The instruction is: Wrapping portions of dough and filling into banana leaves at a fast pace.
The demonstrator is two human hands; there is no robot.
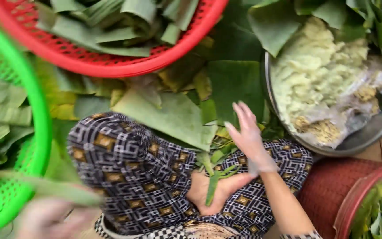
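Right hand [248, 137], fingers spread and holding nothing, reaches mid-frame for a leaf [173, 117]; best pinch its edge. Left hand [51, 217], blurred lower left, seems to grip a leaf strip [45, 186].

Red basket [111, 62], green basket [32, 146], and metal bowl [368, 132] of pale paste [319, 75].

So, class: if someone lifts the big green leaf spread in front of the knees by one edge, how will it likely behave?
The big green leaf looks thin and flat, so it would probably droop floppily and weigh little. Its neighbours show folds and ragged edges, so it may tear along its grain. The right hand hovers over the leaves, apparently gloved.
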